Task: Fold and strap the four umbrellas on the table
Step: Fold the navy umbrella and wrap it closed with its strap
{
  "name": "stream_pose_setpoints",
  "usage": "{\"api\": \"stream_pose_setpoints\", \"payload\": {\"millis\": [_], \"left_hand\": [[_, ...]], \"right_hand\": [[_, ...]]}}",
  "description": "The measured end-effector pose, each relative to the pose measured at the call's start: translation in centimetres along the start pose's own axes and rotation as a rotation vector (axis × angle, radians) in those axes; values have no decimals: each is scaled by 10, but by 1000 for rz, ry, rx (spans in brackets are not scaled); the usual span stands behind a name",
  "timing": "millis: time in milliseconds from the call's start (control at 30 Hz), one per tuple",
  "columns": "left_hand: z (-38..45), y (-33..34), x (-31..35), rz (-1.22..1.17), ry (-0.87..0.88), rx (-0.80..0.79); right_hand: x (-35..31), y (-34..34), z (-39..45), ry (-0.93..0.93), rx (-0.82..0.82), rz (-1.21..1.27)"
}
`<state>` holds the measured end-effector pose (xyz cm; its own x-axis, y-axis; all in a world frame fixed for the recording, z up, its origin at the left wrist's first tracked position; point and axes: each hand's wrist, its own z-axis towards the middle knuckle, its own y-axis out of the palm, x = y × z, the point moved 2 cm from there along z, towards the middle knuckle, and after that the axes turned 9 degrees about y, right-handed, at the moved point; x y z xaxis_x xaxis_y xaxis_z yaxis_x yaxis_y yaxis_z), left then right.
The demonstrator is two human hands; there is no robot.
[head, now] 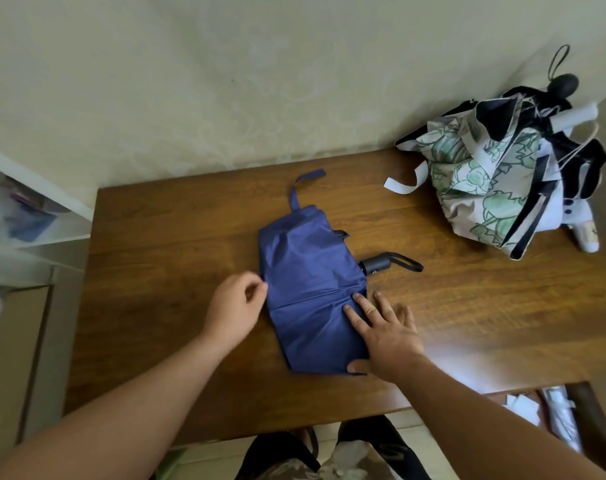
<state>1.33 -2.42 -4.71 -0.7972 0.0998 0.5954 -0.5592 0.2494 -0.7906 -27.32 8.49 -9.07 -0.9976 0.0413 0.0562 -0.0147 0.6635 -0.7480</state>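
Observation:
A blue umbrella (308, 282) lies collapsed and spread flat in the middle of the wooden table (156, 306). Its strap (303, 187) trails toward the wall, and its dark handle (377, 264) with a wrist loop pokes out on the right. My left hand (234, 311) pinches the canopy's left edge with curled fingers. My right hand (384, 327) lies flat with spread fingers, pressing the canopy's lower right part. A heap of other unfolded umbrellas sits at the back right corner: a green floral one (474, 174) on top, black and white ones (578, 168) beneath.
The table stands against a pale wall (225, 81). A white shelf unit (34, 220) is on the left. White items (558, 417) lie low beyond the table's right front corner. My legs (329, 455) show under the near edge.

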Motion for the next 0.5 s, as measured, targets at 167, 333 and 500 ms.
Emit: {"api": "stream_pose_setpoints", "payload": {"millis": [167,333,500], "left_hand": [[66,-11,32,-770,-617,17],[82,-23,43,-764,-496,51],[87,-35,44,-786,-397,171]], "right_hand": [[-3,-3,-1,21,-27,-4],[-11,-7,-3,51,-55,14],[-26,-12,-3,77,-67,77]]}}
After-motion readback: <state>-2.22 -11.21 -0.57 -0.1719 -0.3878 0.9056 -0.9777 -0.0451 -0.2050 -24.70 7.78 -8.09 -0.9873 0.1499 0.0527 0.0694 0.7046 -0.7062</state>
